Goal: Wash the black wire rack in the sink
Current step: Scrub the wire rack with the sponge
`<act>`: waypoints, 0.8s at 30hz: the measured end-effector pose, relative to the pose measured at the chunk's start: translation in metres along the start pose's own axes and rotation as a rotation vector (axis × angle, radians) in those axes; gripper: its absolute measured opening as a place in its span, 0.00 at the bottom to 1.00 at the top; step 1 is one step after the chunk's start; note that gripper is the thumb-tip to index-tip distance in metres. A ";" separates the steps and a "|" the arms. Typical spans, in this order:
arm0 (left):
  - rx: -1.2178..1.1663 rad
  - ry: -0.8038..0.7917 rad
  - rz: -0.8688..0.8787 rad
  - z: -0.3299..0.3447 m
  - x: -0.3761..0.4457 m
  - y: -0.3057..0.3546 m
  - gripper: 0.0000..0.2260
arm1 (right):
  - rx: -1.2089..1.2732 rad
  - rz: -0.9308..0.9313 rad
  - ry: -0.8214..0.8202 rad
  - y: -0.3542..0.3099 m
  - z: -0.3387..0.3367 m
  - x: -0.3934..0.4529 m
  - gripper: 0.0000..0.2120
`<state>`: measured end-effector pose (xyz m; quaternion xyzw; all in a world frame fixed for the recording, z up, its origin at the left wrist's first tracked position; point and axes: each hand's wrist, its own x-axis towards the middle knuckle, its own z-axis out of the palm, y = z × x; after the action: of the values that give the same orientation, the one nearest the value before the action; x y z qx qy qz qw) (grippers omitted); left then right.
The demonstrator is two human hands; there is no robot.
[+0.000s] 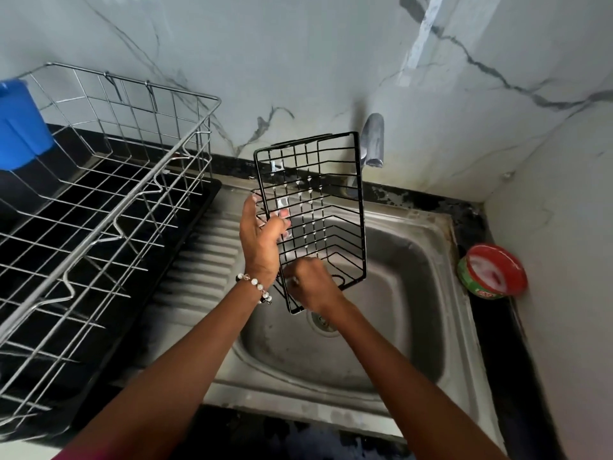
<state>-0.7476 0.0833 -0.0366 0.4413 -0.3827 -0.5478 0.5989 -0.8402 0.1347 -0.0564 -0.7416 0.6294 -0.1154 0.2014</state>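
Note:
A black wire rack is held upright on end above the steel sink, below the tap. My left hand grips its left edge, fingers curled through the wires. My right hand is curled against the rack's lower end, knuckles toward me; whatever it may hold is hidden behind the fingers. No water shows at the tap.
A large silver wire dish rack on a black tray fills the counter to the left, with a blue plastic container behind it. A red and green tub of dish soap sits on the right counter edge. Marble wall behind.

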 end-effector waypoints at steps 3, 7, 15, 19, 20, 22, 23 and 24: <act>-0.020 -0.002 0.012 -0.001 0.001 -0.001 0.19 | 0.175 -0.095 -0.043 -0.001 -0.005 -0.008 0.08; -0.022 -0.013 0.018 -0.009 0.004 -0.002 0.19 | 0.492 -0.035 -0.248 0.018 -0.024 -0.022 0.11; 0.045 0.004 -0.021 -0.001 -0.005 -0.003 0.23 | -0.115 -0.044 -0.233 0.032 -0.032 0.006 0.11; 0.090 0.025 -0.044 -0.005 0.000 -0.002 0.27 | -0.459 0.035 -0.191 0.037 -0.037 -0.001 0.13; 0.099 0.040 -0.047 -0.005 -0.001 -0.001 0.30 | -0.506 0.053 -0.178 0.036 -0.037 -0.004 0.15; 0.134 0.063 -0.070 -0.006 0.000 -0.004 0.30 | -0.522 0.078 -0.161 0.036 -0.029 -0.005 0.17; 0.151 0.069 -0.089 -0.008 0.001 -0.006 0.31 | -0.481 0.107 -0.147 0.035 -0.023 -0.005 0.17; 0.164 0.080 -0.100 -0.009 0.002 -0.007 0.32 | -0.405 0.150 -0.125 0.034 -0.018 -0.005 0.16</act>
<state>-0.7411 0.0823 -0.0458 0.5288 -0.3796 -0.5258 0.5475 -0.8787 0.1328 -0.0549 -0.7236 0.6795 0.0747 0.0951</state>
